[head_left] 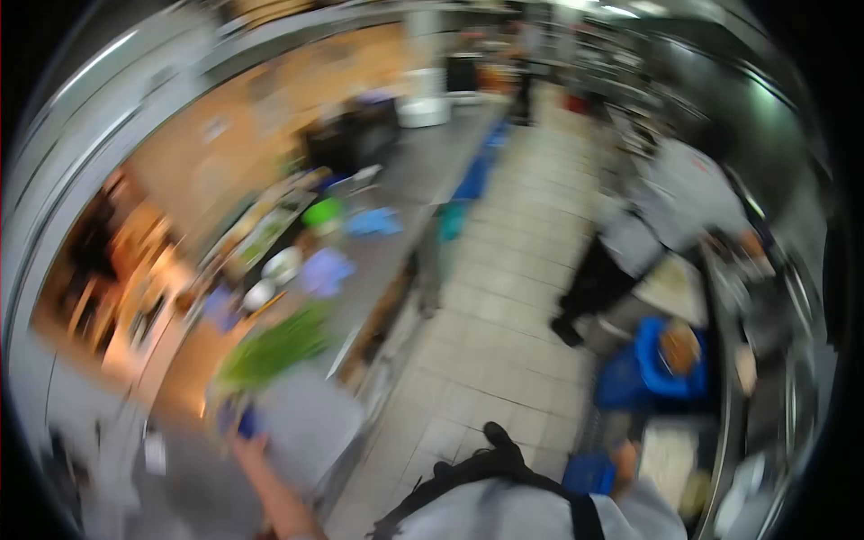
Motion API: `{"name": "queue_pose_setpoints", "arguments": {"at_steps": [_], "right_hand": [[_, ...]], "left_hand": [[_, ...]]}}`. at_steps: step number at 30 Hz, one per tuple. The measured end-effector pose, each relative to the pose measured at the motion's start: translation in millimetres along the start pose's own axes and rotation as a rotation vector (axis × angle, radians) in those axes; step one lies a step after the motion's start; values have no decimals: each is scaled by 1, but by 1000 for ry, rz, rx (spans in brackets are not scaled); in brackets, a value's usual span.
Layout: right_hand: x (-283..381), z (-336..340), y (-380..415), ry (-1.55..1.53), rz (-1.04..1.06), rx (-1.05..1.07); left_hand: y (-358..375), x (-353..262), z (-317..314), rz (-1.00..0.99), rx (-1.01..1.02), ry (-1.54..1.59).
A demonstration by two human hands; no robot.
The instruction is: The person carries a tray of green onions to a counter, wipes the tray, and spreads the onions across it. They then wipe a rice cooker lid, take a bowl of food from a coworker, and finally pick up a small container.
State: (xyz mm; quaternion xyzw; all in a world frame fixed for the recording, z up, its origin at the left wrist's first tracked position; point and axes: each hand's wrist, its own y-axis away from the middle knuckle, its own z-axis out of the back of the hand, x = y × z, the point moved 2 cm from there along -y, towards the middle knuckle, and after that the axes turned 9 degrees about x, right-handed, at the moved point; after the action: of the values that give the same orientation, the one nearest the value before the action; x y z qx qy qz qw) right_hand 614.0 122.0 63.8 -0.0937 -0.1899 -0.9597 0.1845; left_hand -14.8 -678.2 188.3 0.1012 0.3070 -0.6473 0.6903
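My left hand (248,445) reaches over the counter on the left, at the stem end of a bunch of leafy greens (277,347). A small dark blue thing (246,420) lies right at its fingers, too blurred to name. Beside it is a pale cutting board (313,421). Low on my right side is my right hand (623,461), between a blue container (589,473) and a tray with white contents (668,461). Motion blur smears the fingers of both hands, so I cannot make out a grip.
Along the left counter (409,202) stand bowls, a green tub (322,214) and a blue cloth-like item (374,221). A co-worker (675,202) bends over the right-hand worktop, near a blue bin (641,364). Another person (524,72) stands far down the tiled aisle (504,297).
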Motion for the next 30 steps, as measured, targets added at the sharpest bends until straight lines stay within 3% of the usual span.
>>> {"name": "queue_pose_setpoints", "arguments": {"at_steps": [1, 3, 4, 5, 10, 13, 19, 24, 28, 30], "right_hand": [[3, -17, -2, 16, -92, -88], [5, -46, -18, -31, -85, 213], [17, -47, -12, -75, -115, 264], [10, -74, -23, -26, -8, 248], [29, -88, 18, -72, -63, 279], [19, -94, 39, -52, -153, 493], [-12, -104, 55, -68, -409, 593], [12, -99, 39, 3, -209, 630], [53, -109, 12, 117, 64, 633], [88, -109, 2, 125, 54, 692]], "left_hand": [[-32, -5, -12, 93, 14, -19], [-74, -22, -39, 256, 55, 27], [-83, -40, -48, 316, 68, 37], [-88, -57, -57, 346, 81, 36], [-90, -105, -78, 391, 129, 53], [-89, -129, -86, 387, 143, 71], [-79, -146, -90, 411, 126, 151], [-67, -161, -90, 420, 81, 260], [-48, -182, -83, 412, -11, 443], [-35, -199, -77, 392, -68, 590]]}}
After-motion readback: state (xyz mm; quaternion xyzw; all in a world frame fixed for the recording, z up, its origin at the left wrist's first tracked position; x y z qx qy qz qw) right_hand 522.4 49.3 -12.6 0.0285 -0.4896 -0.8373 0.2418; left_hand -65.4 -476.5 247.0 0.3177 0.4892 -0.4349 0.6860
